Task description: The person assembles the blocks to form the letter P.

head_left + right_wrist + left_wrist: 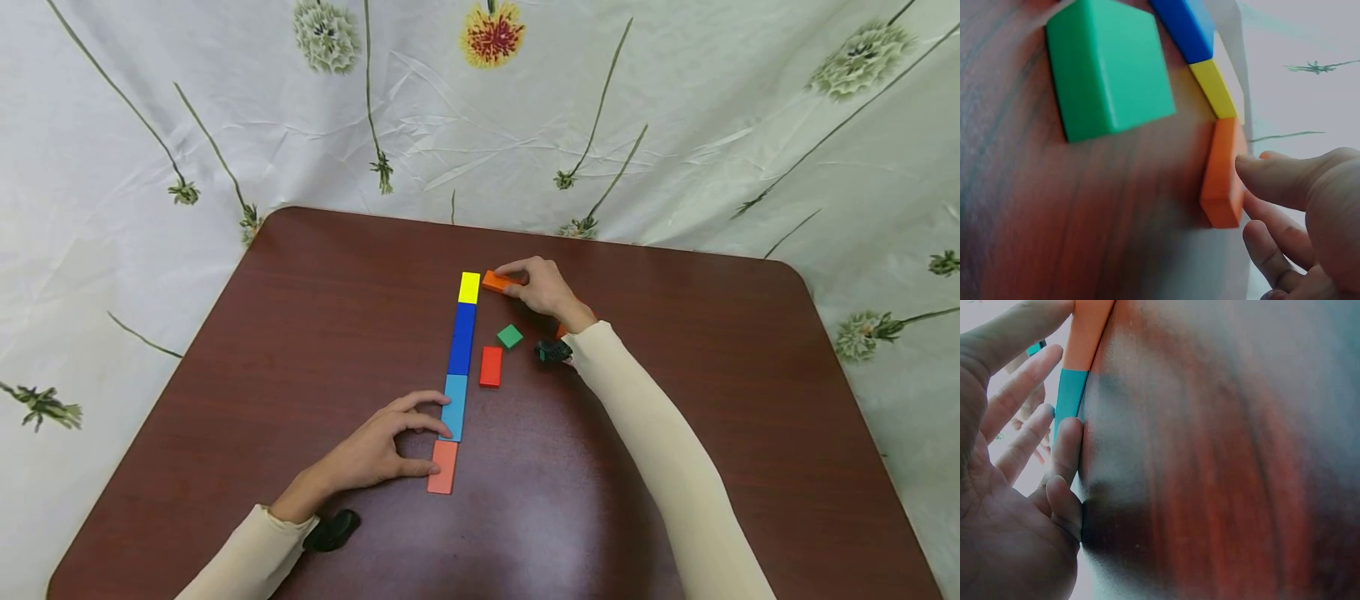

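Note:
A straight row of flat blocks runs away from me: salmon (447, 475), light blue (454, 408), dark blue (461, 338) and yellow (468, 287). My left hand (371, 450) lies along the row's near left side, its thumb at the salmon block and its fingertips touching the light blue one. At the far end, my right hand (546, 287) pinches an orange block (491, 280) between thumb and fingers. One end of that block is close by the yellow block; the right wrist view shows the orange block (1219, 175) on the table.
Right of the row lie a red block (491, 367) and a green block (510, 337). Another orange piece (561, 332) is partly hidden under my right wrist. The brown table (337, 275) ends at a flowered white cloth (420, 108).

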The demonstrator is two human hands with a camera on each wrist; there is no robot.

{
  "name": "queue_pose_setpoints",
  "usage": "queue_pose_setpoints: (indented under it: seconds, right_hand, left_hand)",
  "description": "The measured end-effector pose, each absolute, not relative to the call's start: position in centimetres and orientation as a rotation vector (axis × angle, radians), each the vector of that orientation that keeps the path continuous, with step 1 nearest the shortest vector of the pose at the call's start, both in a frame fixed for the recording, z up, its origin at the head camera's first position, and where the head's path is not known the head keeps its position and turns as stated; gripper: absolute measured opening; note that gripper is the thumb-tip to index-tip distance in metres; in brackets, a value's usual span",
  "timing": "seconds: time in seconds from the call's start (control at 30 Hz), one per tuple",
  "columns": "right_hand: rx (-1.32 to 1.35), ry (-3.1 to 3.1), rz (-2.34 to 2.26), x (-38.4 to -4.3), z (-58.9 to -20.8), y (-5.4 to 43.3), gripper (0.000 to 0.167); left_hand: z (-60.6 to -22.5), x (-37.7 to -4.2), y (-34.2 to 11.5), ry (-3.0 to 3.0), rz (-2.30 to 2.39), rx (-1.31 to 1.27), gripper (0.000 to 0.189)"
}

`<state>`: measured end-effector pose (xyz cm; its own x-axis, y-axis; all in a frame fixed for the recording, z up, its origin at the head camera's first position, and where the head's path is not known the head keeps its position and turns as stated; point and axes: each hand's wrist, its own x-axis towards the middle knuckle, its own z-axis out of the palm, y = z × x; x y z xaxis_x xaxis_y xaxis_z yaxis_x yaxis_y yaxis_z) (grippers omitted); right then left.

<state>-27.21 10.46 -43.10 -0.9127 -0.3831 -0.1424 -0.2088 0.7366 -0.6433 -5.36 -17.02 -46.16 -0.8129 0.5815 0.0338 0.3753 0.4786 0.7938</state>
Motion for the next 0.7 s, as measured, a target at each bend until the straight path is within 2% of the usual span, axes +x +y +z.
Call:
queue_pose_setpoints:
  seconds: [0.7]
  right_hand:
    - [-0.412,2.750,-0.951,-24.4,-42.3,17.6,0.036]
  left_hand:
    - [-46.2,-5.4,-17.1,2.498,1.230,0.818,0.035]
